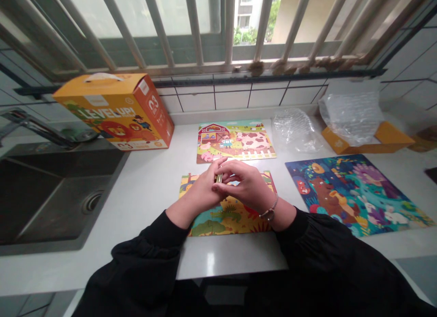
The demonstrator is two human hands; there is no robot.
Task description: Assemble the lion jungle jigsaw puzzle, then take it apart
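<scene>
My left hand (201, 192) and my right hand (246, 186) meet above a jungle-animal jigsaw puzzle (228, 221), and their fingertips pinch a small narrow gold-green object (218, 178). The hands hide most of this object, so I cannot tell exactly what it is. Beyond them lies a farm-scene jigsaw puzzle (235, 141) with a cow and a red barn. To the right lies a larger underwater-animal jigsaw puzzle (355, 196). A beaded bracelet (269, 211) circles my right wrist.
A dark steel sink (58, 198) and a curved faucet (44, 128) stand at the left. An orange "Level Up" puzzle box (116, 112) stands behind them. Bubble wrap (295, 130) and an orange box lid (367, 137) lie along the tiled wall, beneath a barred window.
</scene>
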